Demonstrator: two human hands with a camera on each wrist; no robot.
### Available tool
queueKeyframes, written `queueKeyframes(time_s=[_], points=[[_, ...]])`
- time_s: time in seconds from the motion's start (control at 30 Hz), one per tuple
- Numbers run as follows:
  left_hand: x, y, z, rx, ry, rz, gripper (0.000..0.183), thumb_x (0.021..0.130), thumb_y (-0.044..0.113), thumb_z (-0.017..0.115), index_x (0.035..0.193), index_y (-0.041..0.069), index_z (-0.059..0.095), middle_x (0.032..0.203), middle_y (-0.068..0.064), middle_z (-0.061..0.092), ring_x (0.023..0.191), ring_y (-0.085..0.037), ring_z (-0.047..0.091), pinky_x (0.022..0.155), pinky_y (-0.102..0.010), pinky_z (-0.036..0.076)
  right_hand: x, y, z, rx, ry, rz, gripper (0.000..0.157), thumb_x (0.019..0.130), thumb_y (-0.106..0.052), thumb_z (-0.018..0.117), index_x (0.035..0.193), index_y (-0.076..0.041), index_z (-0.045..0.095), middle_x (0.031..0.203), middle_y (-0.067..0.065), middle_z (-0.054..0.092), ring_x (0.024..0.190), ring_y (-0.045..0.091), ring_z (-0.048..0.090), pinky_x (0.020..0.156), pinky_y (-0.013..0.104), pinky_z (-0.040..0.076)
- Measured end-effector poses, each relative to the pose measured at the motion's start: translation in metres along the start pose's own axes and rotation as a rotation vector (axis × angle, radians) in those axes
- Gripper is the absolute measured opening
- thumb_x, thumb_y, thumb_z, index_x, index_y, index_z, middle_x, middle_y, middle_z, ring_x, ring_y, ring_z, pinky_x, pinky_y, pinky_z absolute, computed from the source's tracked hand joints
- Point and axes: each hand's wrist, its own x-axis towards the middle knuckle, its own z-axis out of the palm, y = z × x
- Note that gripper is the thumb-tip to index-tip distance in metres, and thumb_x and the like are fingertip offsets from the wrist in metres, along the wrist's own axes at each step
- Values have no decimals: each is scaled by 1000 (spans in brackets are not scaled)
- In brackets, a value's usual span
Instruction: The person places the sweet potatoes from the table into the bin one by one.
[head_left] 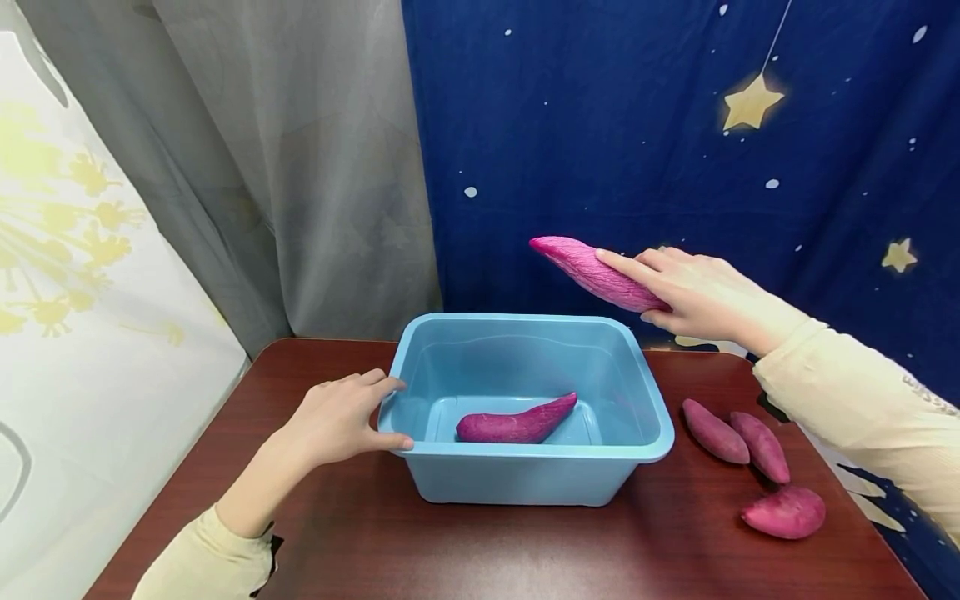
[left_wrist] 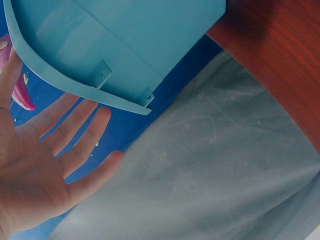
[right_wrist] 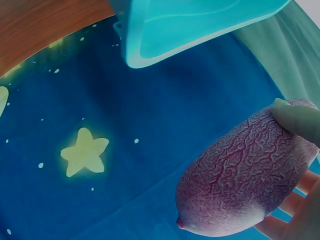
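left hand: your fingers spread, touching the tub
right hand: you grip a yam, higher than the tub

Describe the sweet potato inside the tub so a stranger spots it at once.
On the dark red table stands a light blue tub. Inside it lies a long, curved purple sweet potato, its narrow tip toward the right. Unlike the three sweet potatoes on the table and the held sweet potato in the right hand, it alone is in the tub.
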Motion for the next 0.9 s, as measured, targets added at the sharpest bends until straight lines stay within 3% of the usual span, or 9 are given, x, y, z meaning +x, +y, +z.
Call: queueKeyframes(time_s=[0.37, 0.9], points=[[0, 0, 0, 0, -6, 0, 65, 63, 59, 67, 107, 12, 59, 78, 5, 49, 62, -8, 46, 48, -25, 36, 13, -10, 7, -4, -6, -49, 82, 71, -14, 71, 139, -22, 25, 88, 4, 51, 77, 21, 47, 60, 37, 44], [1, 0, -1, 3, -3, 0, 64, 62, 58, 68, 106, 12, 59, 79, 4, 50, 63, -9, 48, 49, -26, 37, 28, -22, 14, 31, -27, -98, 79, 73, -16, 70, 139, -19, 27, 97, 6, 54, 84, 23, 49, 65, 38, 44]])
